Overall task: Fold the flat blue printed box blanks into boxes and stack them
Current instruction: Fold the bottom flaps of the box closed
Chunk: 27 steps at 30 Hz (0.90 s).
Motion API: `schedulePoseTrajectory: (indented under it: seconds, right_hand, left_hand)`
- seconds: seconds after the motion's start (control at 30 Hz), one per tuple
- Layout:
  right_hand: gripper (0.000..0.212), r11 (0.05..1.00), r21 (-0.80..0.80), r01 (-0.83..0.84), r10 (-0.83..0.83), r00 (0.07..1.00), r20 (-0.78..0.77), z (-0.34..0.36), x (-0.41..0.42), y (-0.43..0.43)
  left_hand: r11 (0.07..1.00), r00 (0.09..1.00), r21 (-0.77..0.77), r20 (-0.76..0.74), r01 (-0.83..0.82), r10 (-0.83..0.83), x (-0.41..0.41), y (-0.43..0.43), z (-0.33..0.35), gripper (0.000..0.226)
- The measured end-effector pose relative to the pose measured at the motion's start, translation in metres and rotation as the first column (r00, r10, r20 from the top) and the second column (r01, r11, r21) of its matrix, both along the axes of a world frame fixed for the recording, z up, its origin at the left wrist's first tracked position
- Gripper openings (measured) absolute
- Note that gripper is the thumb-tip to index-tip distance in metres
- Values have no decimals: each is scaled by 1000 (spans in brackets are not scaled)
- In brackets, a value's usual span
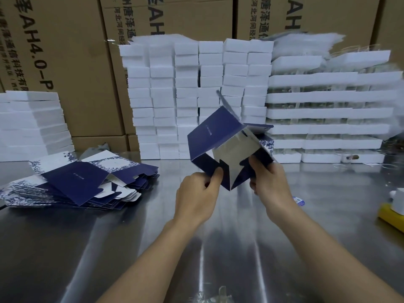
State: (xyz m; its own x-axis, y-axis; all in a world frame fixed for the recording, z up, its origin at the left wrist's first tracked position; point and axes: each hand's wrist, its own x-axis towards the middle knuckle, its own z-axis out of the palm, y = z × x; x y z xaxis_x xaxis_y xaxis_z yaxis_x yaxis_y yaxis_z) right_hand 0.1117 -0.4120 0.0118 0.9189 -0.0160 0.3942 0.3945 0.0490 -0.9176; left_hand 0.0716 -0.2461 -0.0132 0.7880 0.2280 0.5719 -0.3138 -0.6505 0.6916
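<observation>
A half-opened blue printed box blank (209,138) hangs above the middle of the steel table (131,248), its open end with silver-white inside facing me and its bottom flaps loose. My left hand (196,197) pinches a dark blue bottom flap at the lower left. My right hand (270,182) grips the flap and wall at the lower right. A fanned pile of flat blue blanks (83,182) lies on the table to the left. Behind the held blank, a folded blue box (265,142) partly shows.
Tall stacks of white foam blocks (192,95) stand at the back, with white trays (328,119) to the right and more white slabs (32,125) at far left. Brown cartons (65,51) form the back wall. A yellow and white item (393,211) sits at the right edge.
</observation>
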Motion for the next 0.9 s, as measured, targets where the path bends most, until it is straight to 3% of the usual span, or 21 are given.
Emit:
schedulePoseTrajectory:
  seconds: [0.13, 0.23, 0.3, 0.47, 0.63, 0.9]
  right_hand:
    - [31, 983, 183, 32, -15, 996, -91, -7, -9, 15]
    - [37, 976, 213, 50, -15, 987, -163, -10, -13, 23]
    - [41, 968, 242, 67, -14, 976, -216, -10, -13, 26]
    - [43, 966, 250, 58, 4, 970, -242, -8, -16, 27]
    - [41, 946, 191, -261, 309, 904, -296, -6, -25, 32]
    - [42, 955, 173, -240, 274, 937, -218, -9, -26, 36]
  left_hand:
    - [964, 968, -199, -142, 178, -208, 0, -14, 3, 56]
    - [827, 897, -482, -166, 288, -409, 1, -20, 4, 45]
    - [779, 882, -554, -156, 294, -444, 1, -20, 6, 42]
    - [712, 891, -648, -112, 271, -441, 2, -22, 7, 44]
    - [649, 908, -715, -48, 259, -416, 3, -12, 13, 40]
    - [721, 902, -638, -95, 269, -421, 1, -19, 10, 34]
